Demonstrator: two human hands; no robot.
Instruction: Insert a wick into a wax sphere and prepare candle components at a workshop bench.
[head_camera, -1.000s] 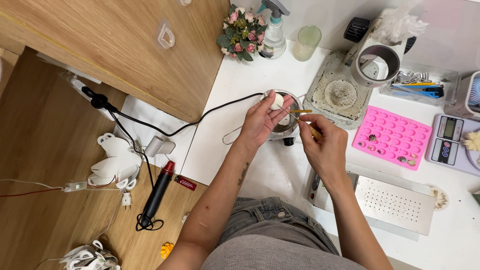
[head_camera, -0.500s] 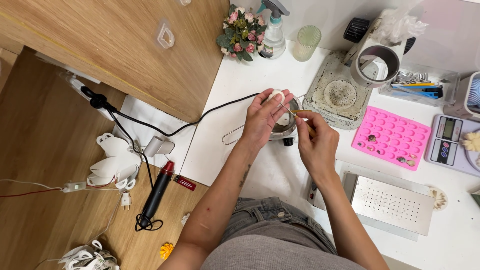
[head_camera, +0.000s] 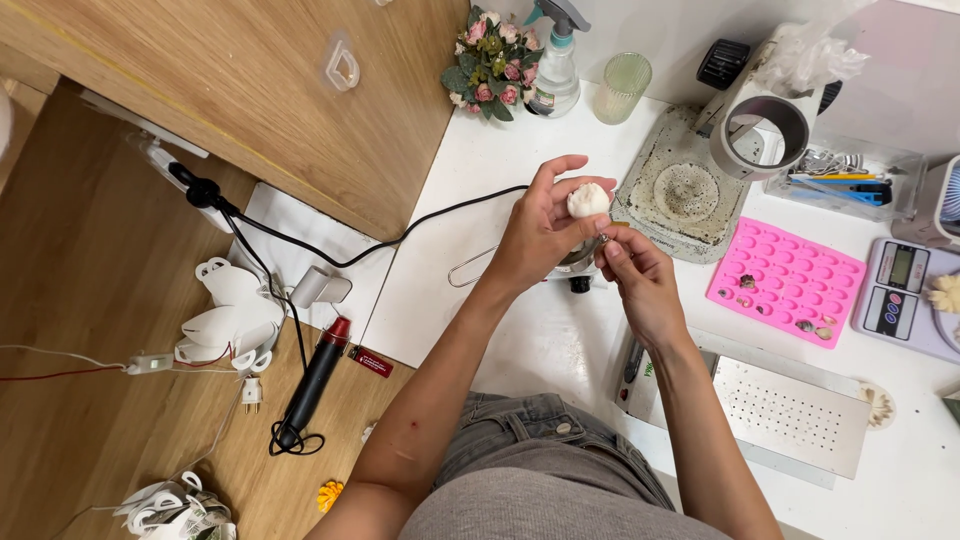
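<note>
Holding white ball (head_camera: 588, 199) in left hand (head_camera: 545, 235) fingers, above pot (head_camera: 577, 258) on tabletop (head_camera: 480, 160) | right hand (head_camera: 640, 280) fingers pinched on thin tool, tip likely at ball's underside, partly hidden | advice: steady ball, light pressure, stay over pot.

Both forearms are bare, with no sleeves, watch, rings or bracelets in view. The left hand (head_camera: 540, 232) and right hand (head_camera: 640, 285) wear no gloves. A small dark tattoo marks the inner left forearm (too small to read). Below are a grey top and grey-blue denim shorts with a metal button.
</note>
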